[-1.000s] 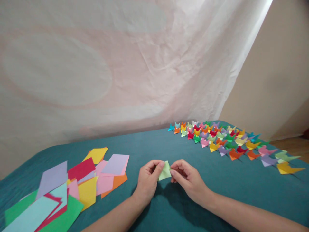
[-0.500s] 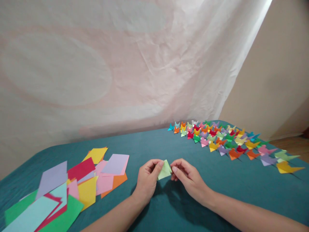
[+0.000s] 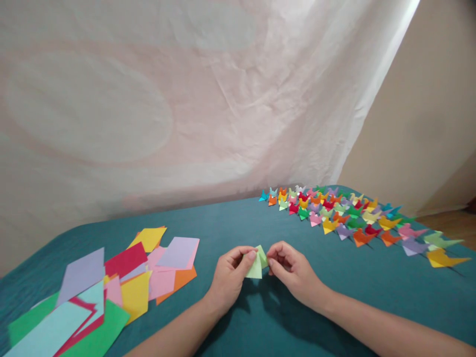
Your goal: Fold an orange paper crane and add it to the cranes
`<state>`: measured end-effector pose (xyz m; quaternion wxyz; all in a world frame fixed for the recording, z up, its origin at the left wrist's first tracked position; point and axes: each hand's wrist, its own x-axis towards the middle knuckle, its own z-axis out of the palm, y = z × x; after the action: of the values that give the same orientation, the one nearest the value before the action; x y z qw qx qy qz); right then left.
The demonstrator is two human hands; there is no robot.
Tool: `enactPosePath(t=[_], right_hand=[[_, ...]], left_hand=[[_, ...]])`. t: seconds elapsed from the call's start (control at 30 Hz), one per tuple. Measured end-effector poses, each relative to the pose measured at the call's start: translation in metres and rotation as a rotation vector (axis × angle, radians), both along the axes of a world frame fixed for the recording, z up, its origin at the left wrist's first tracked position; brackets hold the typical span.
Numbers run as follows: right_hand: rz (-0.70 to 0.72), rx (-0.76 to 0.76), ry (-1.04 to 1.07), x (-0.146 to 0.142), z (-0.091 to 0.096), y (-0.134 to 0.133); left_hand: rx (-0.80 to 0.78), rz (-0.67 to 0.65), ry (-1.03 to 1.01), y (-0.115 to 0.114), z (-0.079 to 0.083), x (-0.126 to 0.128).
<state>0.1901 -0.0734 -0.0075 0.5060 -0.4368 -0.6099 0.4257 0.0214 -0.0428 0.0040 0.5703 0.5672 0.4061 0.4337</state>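
Observation:
A small piece of folded light-green paper (image 3: 255, 269) is held up above the table between my two hands. My left hand (image 3: 232, 270) pinches its left side, thumb in front and fingers behind. At its right side, my right hand (image 3: 290, 265) grips a flap between thumb and fingertips. The flap stands out to the right, and a fold line separates it from the front face. The fingers hide part of the paper's edges.
Loose coloured paper sheets (image 3: 136, 295) lie overlapping on the left of the dark teal table (image 3: 219, 223). Rows of several folded paper birds (image 3: 362, 237) stand at the right. A pale cloth (image 3: 208, 114) hangs behind the far edge.
The right hand has drawn a flap of the green paper out to the right, so the paper looks wider and partly opened. The left hand keeps its hold, shifted slightly right.

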Motion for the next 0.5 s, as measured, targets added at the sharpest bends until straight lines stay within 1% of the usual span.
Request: enactPosePath(t=[0.1, 0.2, 0.27, 0.37, 0.5], right_hand=[[-0.014, 0.007, -0.058, 0.006, 0.000, 0.004], [-0.022, 0.076, -0.143, 0.011, 0.002, 0.009], [-0.032, 0.144, -0.203, 0.014, 0.003, 0.011], [-0.045, 0.234, -0.245, 0.017, 0.004, 0.013], [-0.008, 0.297, -0.256, 0.019, 0.003, 0.014]], left_hand=[[0.085, -0.127, 0.062, 0.003, 0.003, -0.005], [0.250, -0.162, 0.144, 0.008, 0.004, -0.011], [0.314, -0.172, 0.179, 0.011, 0.003, -0.015], [0.281, -0.170, 0.171, 0.014, -0.001, -0.017], [0.207, -0.115, 0.066, 0.015, -0.006, -0.015]])
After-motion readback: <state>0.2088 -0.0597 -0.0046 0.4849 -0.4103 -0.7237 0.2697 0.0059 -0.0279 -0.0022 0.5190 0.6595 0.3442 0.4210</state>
